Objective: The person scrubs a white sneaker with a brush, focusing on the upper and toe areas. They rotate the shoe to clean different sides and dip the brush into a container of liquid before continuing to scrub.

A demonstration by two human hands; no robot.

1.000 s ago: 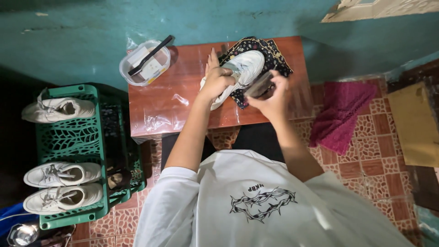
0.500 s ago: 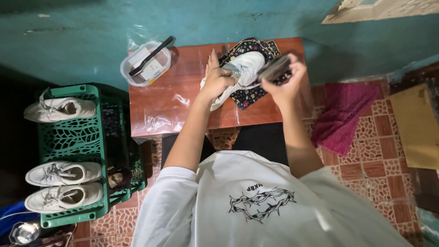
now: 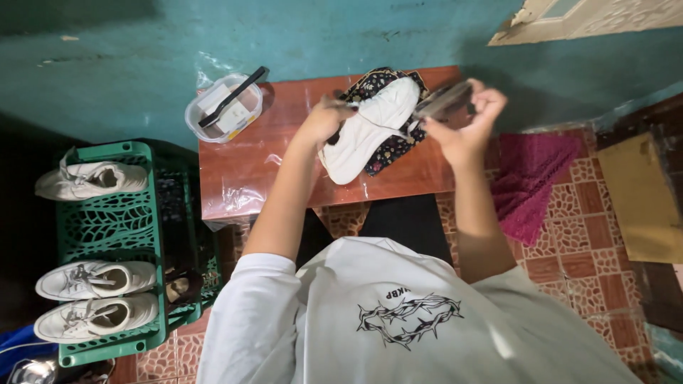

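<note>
We judge the cleaning midway: the white shoe (image 3: 366, 128) lies sole-up on the floral cloth (image 3: 388, 146) atop the red worktop (image 3: 249, 171), not yet set with the cleaned pairs in the green crate (image 3: 107, 220) left of the worktop. Left hand (image 3: 324, 117) steadies the shoe's heel — grip clenched on it. Right hand (image 3: 473, 117) is raised beside the shoe, grasping a dark brush (image 3: 442, 99).

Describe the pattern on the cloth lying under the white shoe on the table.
The cloth is dark with a small, multicoloured floral print, seen best in the head view, beneath the white shoe.
</note>
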